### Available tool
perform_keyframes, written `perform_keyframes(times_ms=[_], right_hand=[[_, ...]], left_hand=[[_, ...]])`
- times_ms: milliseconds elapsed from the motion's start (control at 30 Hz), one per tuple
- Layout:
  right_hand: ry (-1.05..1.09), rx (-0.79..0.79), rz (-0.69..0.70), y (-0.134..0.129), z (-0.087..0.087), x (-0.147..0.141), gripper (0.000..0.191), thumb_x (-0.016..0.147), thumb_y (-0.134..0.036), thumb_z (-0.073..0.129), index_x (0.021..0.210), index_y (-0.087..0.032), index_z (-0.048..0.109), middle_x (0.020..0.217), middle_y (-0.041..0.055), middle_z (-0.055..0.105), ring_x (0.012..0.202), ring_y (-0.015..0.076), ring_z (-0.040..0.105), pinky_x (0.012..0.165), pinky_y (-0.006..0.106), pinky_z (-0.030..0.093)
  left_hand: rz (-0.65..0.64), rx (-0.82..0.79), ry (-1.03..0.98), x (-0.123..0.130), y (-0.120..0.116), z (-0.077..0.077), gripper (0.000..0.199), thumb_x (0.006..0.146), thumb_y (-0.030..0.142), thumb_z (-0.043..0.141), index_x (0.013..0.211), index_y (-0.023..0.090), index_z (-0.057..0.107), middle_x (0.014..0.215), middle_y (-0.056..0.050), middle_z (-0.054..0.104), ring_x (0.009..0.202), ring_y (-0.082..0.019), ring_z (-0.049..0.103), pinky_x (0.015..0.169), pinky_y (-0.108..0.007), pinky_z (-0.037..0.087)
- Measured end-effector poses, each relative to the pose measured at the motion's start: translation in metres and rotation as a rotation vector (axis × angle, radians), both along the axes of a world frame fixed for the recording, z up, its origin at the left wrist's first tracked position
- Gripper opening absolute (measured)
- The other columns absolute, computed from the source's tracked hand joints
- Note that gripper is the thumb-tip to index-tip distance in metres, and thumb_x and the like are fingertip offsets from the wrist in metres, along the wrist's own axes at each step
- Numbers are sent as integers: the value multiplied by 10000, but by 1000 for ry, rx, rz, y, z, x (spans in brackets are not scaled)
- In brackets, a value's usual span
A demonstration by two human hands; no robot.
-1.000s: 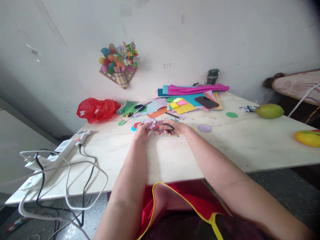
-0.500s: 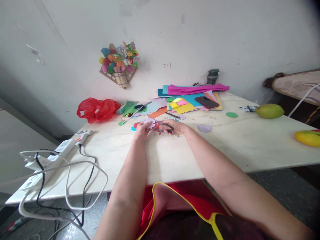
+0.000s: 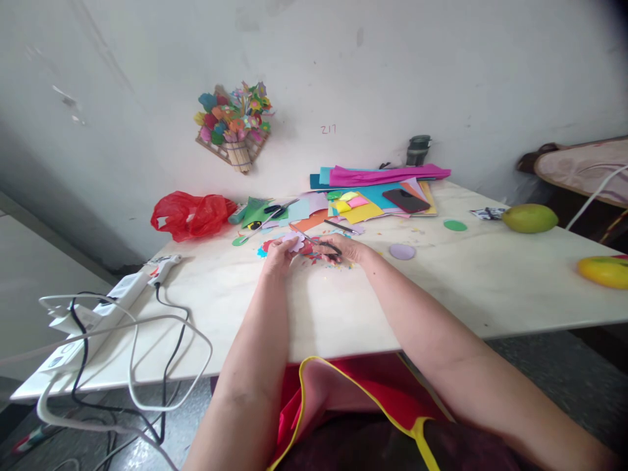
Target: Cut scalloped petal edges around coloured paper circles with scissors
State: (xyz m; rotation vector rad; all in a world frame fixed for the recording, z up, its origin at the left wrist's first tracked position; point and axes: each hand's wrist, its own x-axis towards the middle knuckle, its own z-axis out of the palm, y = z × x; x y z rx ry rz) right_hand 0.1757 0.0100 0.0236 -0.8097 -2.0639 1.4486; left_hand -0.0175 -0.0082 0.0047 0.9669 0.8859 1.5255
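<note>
Between the thumb and fingers of my left hand [image 3: 281,254] is a lilac paper flower [image 3: 294,243] with a scalloped edge. My right hand [image 3: 347,249] is closed on the dark handles of a pair of scissors [image 3: 330,249], whose blades point up and left beside the flower. Red and blue cut paper shapes [image 3: 261,252] lie under and around my hands, with small paper scraps [image 3: 313,261] between them. A lilac paper circle [image 3: 402,251] lies to the right of my right hand, and a dark pencil [image 3: 340,226] lies just beyond.
Coloured paper sheets [image 3: 373,209] with a phone [image 3: 405,201] on them lie at the back. Second scissors [image 3: 276,210] and a red plastic bag [image 3: 191,216] are at back left. A power strip [image 3: 98,320] with cables occupies the left; mangoes [image 3: 530,218] lie at right.
The scissors' blades have spread slightly apart near the lilac flower. Both hands stay in almost the same place, and everything else on the table is unchanged.
</note>
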Motion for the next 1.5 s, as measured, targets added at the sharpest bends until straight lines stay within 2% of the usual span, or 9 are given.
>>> perform_keyframes(times_ms=[433, 567, 700, 867, 1067, 1233, 1367, 1500], right_hand=[[3, -26, 5, 0, -1, -1, 298, 837, -435, 568, 850, -137, 577, 458, -69, 491, 317, 47, 404, 305, 160, 261], [28, -67, -35, 3, -3, -1, 267, 815, -408, 609, 813, -143, 572, 437, -73, 488, 310, 47, 389, 309, 160, 289], [61, -35, -85, 9, -9, 0, 310, 780, -438, 650, 750, -150, 540, 452, -59, 511, 315, 46, 414, 280, 155, 237], [89, -34, -117, 13, -13, 0, 319, 770, -425, 666, 717, -154, 508, 477, -48, 530, 323, 45, 438, 279, 151, 244], [96, -25, -104, 13, -13, 0, 306, 788, -415, 654, 722, -152, 511, 481, -49, 536, 328, 44, 449, 277, 145, 247], [42, -23, -57, 10, -10, 0, 297, 833, -415, 606, 732, -146, 529, 474, -45, 541, 334, 51, 467, 278, 148, 264], [23, -28, -43, 6, -5, 1, 285, 848, -402, 592, 742, -144, 534, 477, -45, 545, 335, 45, 465, 284, 144, 272], [22, -30, -36, 5, -4, 0, 282, 847, -398, 595, 748, -139, 546, 468, -46, 542, 328, 45, 459, 282, 145, 270]], left_hand=[[3, 15, -5, -1, 1, -2, 225, 569, 224, 769, 752, 142, 668, 707, -47, 693, 706, -190, 680, 663, -308, 560], [15, 43, -25, -2, 2, -3, 218, 577, 226, 771, 757, 136, 685, 760, -53, 707, 707, -169, 675, 669, -287, 562], [44, 43, -19, -2, 3, -3, 233, 588, 244, 766, 782, 131, 702, 794, -67, 716, 681, -151, 666, 650, -260, 555], [58, 41, -17, -2, 5, -4, 202, 575, 243, 777, 733, 145, 697, 768, -56, 713, 643, -140, 650, 627, -253, 550], [41, 50, -37, -2, 4, -3, 262, 533, 249, 813, 734, 132, 693, 719, -44, 696, 578, -114, 611, 578, -236, 536], [29, 58, -1, 0, 2, -1, 262, 516, 259, 830, 667, 135, 655, 562, 19, 585, 448, -59, 495, 443, -183, 439], [-27, 67, 16, 1, -1, 1, 245, 547, 253, 818, 643, 136, 625, 512, 42, 503, 423, -47, 444, 403, -176, 382], [-53, 57, 24, 0, 0, -1, 263, 542, 266, 815, 673, 124, 637, 550, 29, 547, 431, -50, 468, 407, -176, 402]])
